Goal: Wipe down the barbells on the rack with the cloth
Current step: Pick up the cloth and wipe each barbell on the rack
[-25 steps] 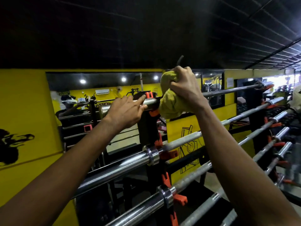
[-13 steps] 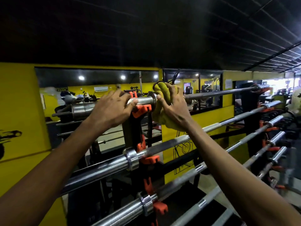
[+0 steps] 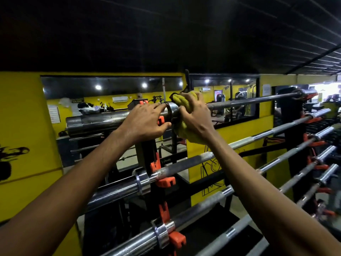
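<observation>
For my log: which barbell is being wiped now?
The top barbell: the right hand holds the yellow cloth round it, the left hand grips its sleeve; the lower barbells are untouched.

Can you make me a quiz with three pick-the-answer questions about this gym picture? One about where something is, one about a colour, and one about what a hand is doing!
1. Where is the crumpled yellow-green cloth?
A. On the floor.
B. Around the top shiny steel barbell, beside its collar.
C. On the lowest bar.

2. What colour are the plastic cradles under the bars?
A. Blue.
B. White.
C. Orange.

3. What is the left hand doing?
A. Holding the top barbell's thick sleeve.
B. Hanging down.
C. Carrying a bottle.

Answers: B, because the right hand grips the cloth around that bar. C, because each cradle shows bright orange. A, because its fingers curl over the sleeve with the thumb below.
</observation>
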